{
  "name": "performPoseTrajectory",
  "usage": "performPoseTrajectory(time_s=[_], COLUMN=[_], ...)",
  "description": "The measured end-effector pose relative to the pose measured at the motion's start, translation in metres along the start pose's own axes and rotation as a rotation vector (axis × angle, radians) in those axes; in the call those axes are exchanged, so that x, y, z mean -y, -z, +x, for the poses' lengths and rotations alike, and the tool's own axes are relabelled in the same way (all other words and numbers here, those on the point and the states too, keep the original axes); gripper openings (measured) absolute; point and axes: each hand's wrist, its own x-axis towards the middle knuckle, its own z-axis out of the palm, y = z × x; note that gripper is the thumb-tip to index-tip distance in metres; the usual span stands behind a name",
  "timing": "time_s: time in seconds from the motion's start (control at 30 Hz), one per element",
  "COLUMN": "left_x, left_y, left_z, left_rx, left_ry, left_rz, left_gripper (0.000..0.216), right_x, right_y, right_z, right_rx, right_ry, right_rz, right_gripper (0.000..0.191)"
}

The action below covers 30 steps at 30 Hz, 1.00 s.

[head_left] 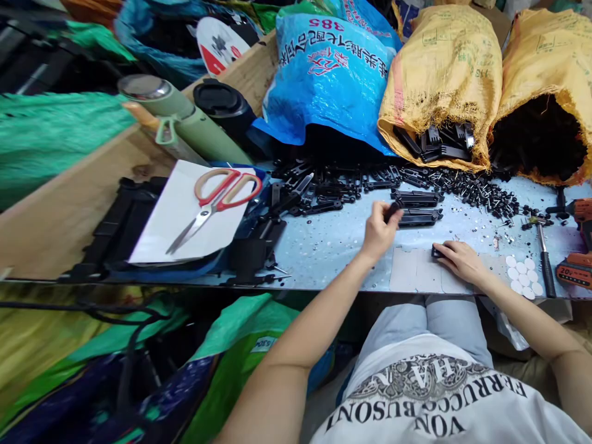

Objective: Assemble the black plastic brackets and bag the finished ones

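Observation:
Over the blue tabletop, my left hand [380, 233] is closed around a small black plastic part [393, 211], its exact kind unclear. Just right of it, two long black plastic pieces [420, 217] lie side by side on the table. My right hand [459, 260] rests low over a pale flat sheet [414, 271] at the front edge. Its fingers are closed on a small black piece [436, 251], mostly covered by them. Behind both hands spreads a heap of black plastic parts [324, 188], with a pile of small screws [481, 194] to the right.
White round discs [522, 276], a hammer [546, 265] and an orange power drill [576, 265] lie at right. Scissors [208, 206] lie on white paper at left, near a green flask [185, 117]. A blue sack [328, 80] and yellow sacks [448, 68] line the back.

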Motion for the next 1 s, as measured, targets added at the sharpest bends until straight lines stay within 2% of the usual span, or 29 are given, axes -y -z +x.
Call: performPoseTrajectory(time_s=[0.13,0.2,0.27,0.33,0.47,0.63,0.77,1.0], left_x=[-0.026,-0.031,-0.035,-0.037,-0.040,-0.041,-0.043,-0.060], left_y=[-0.021,-0.028,-0.032,-0.033,-0.031,-0.036,-0.046,-0.065], left_z=[-0.034,-0.044,-0.050,-0.052,-0.057,-0.065,-0.067,-0.065], left_rx=[0.236,0.262,0.248,0.232,0.207,0.122,-0.012,-0.255], left_ry=[-0.018,-0.020,-0.043,-0.098,-0.199,-0.212,-0.242,-0.223], left_rz=[-0.019,-0.064,-0.059,0.016,0.178,0.272,0.213,0.051], left_gripper=[0.026,0.034,0.040,0.037,0.037,0.038,0.038,0.040], right_x=[0.020,0.026,0.028,0.027,0.021,0.023,0.032,0.064], right_y=[-0.010,-0.007,-0.001,0.006,0.023,0.037,0.035,0.009], right_z=[0.030,0.038,0.042,0.041,0.039,0.042,0.044,0.045], right_rx=[-0.165,-0.156,-0.132,-0.123,-0.154,-0.205,-0.275,-0.559], right_ry=[-0.239,-0.305,-0.292,-0.219,-0.045,0.146,0.121,-0.047], right_rz=[0.608,0.867,0.955,0.897,0.617,0.319,0.306,0.345], right_gripper=[0.049,0.053,0.056,0.054,0.050,0.051,0.050,0.046])
